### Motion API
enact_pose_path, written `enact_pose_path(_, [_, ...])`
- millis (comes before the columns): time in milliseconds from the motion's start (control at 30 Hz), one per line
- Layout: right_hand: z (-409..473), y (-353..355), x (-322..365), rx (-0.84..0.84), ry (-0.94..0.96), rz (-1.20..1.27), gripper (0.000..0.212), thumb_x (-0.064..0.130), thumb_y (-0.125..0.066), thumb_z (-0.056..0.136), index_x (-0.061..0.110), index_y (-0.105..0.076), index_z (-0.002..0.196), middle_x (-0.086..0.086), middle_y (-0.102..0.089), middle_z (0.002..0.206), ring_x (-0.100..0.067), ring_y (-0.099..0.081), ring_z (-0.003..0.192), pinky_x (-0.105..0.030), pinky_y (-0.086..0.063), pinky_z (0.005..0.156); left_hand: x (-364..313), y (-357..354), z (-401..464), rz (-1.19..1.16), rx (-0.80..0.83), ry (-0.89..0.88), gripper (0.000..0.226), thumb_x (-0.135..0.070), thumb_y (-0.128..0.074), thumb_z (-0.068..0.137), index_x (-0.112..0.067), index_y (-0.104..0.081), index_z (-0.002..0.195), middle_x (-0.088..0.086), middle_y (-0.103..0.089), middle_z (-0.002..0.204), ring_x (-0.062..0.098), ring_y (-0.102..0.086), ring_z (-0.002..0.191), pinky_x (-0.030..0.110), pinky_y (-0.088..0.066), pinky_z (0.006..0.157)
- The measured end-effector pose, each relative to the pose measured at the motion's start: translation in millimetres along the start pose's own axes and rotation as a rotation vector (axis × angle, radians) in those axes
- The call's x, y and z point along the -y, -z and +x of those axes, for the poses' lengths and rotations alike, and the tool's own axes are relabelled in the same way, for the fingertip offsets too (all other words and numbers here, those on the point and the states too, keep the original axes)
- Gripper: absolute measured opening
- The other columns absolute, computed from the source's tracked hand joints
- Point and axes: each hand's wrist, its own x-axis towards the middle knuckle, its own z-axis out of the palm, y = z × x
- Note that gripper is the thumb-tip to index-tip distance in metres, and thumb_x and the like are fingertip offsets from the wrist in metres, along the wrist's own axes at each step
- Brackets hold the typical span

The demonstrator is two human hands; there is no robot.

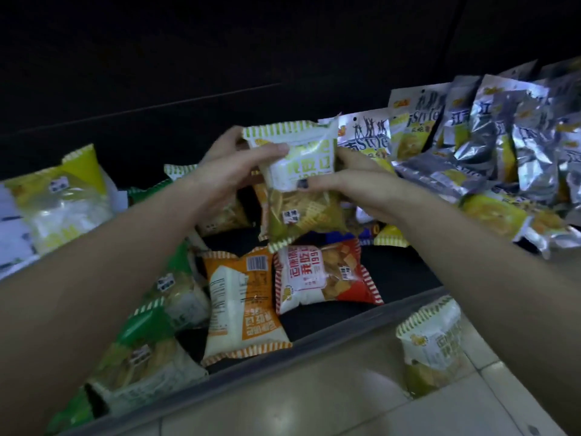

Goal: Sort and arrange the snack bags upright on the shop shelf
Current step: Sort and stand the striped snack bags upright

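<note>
Both hands hold one bag mid-frame, above the shelf (377, 313). Left hand (226, 171) pinches the yellow-green bag (298, 190) by its top edge w/ thumb in front; right hand (352, 180) pinches its side. Bag looks light, puffy, crinkly, chips prob. break easy, so grip edges, not middle.

Pale, glossy floor tiles (314, 401) fill the bottom of the view, running from the lower middle out to the right corner. Thin, darker grout lines (478, 371) cut the floor into large squares that sit at a slant to the camera. A soft patch of reflected light (372, 383) lies on one tile, and a small dark speck (533, 430) shows near the bottom right edge. A dim, near-black backdrop (220, 42) takes up the top, crossed by one faint slanting line (157, 107).
</note>
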Motion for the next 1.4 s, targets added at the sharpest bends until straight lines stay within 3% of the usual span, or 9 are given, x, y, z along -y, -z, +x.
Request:
enact_pose_path(133, [39.9, -55.9, 11.1, -0.033, 0.073, -0.019, 0.069, 0.031, -0.091, 0.071, 0.026, -0.058, 0.132, 0.008, -0.071, 0.119, -0.009, -0.069, 0.106, -0.034, -0.056, 0.097, -1.3, 52.8, -2.5, 0.157, -0.17, -0.13, 0.046, -0.019, -0.084, 0.082, -0.019, -0.055, 0.117, -0.006, -0.073, 0.097, 0.014, -0.074, 0.095, 0.032, -0.061, 0.078])
enact_pose_path(300, [69.2, -108.8, 12.6, 0.02, 0.072, -0.134, 0.069, 0.03, -0.089, 0.074, 0.026, -0.053, 0.133, 0.009, -0.068, 0.115, -0.008, -0.064, 0.105, -0.023, -0.051, 0.084, 19.8, 102.0, -3.4, 0.681, -0.31, -0.223, 0.069, -0.036, -0.085, 0.079, -0.021, -0.047, 0.135, -0.003, -0.057, 0.119, 0.013, -0.06, 0.102, 0.021, -0.046, 0.083])
enact_pose_path(400, [75.7, -127.2, -2.0, 0.062, 0.023, -0.196, 0.06, 0.031, -0.087, 0.077, 0.027, -0.051, 0.126, 0.013, -0.065, 0.103, -0.004, -0.062, 0.094, -0.018, -0.047, 0.072, 43.1, 114.0, -2.9, 1.0, -0.244, -0.231, 0.055, -0.039, -0.076, 0.087, -0.016, -0.055, 0.132, 0.006, -0.051, 0.124, 0.023, -0.051, 0.116, 0.027, -0.038, 0.091])
enact_pose_path(600, [75.3, -138.1, -33.8, 0.126, -0.009, -0.3, 0.057, 0.023, -0.088, 0.076, 0.027, -0.05, 0.119, 0.014, -0.062, 0.099, 0.0, -0.059, 0.092, -0.017, -0.043, 0.065, 61.3, 112.5, -5.7, 1.213, -0.042, -0.217, 0.051, -0.046, -0.076, 0.084, -0.018, -0.056, 0.122, 0.002, -0.061, 0.116, 0.024, -0.056, 0.107, 0.038, -0.047, 0.085])
enact_pose_path(867, [76.2, -137.7, -35.9, 0.19, -0.051, -0.368, 0.068, 0.031, -0.089, 0.069, 0.023, -0.05, 0.124, 0.005, -0.067, 0.109, -0.012, -0.064, 0.101, -0.033, -0.054, 0.092, 50.9, 100.4, -7.4, 1.379, 0.027, -0.114, 0.056, -0.049, -0.074, 0.084, -0.015, -0.053, 0.123, 0.008, -0.062, 0.116, 0.028, -0.059, 0.101, 0.039, -0.05, 0.08])
enact_pose_path(1000, [52.2, -94.8, -13.5, 0.22, -0.125, -0.418, 0.051, 0.026, -0.084, 0.08, 0.02, -0.058, 0.123, 0.001, -0.066, 0.112, -0.014, -0.064, 0.102, -0.028, -0.055, 0.088, 40.8, 76.2, -12.0, 1.507, 0.04, -0.228, 0.066, -0.046, -0.073, 0.081, -0.01, -0.047, 0.129, 0.014, -0.054, 0.121, 0.035, -0.053, 0.11, 0.046, -0.046, 0.09])
enact_pose_path(1133, [16.2, -24.7, -17.7, 0.071, -0.182, -0.318, 0.013, 0.015, -0.071, 0.09, 0.004, -0.069, 0.094, -0.014, -0.073, 0.085, -0.022, -0.07, 0.075, -0.028, -0.055, 0.06, 28.1, 20.0, -15.5, 1.544, 0.057, -0.422, 0.064, -0.041, -0.07, 0.08, -0.008, -0.045, 0.128, 0.017, -0.05, 0.123, 0.038, -0.049, 0.114, 0.048, -0.039, 0.099])
enact_pose_path(1300, [-52.4, 53.5, -62.0, -0.106, -0.401, -0.498, 0.023, 0.021, -0.069, 0.087, 0.006, -0.063, 0.07, -0.006, -0.059, 0.052, -0.019, -0.055, 0.047, -0.026, -0.043, 0.049, 29.2, -81.7, -34.0, 1.412, 0.276, -0.636, 0.053, -0.042, -0.065, 0.084, -0.014, -0.048, 0.125, 0.01, -0.052, 0.118, 0.032, -0.052, 0.109, 0.042, -0.04, 0.083])
enact_pose_path(1400, [-100.9, 86.3, -101.4, -0.125, -0.524, -0.662, 0.022, 0.021, -0.07, 0.083, 0.002, -0.067, 0.071, -0.006, -0.061, 0.055, -0.021, -0.056, 0.052, -0.029, -0.045, 0.054, 41.3, -136.7, -51.3, 1.243, 0.456, -0.603, 0.041, -0.046, -0.065, 0.085, -0.016, -0.053, 0.11, 0.006, -0.056, 0.11, 0.028, -0.055, 0.103, 0.039, -0.047, 0.079])
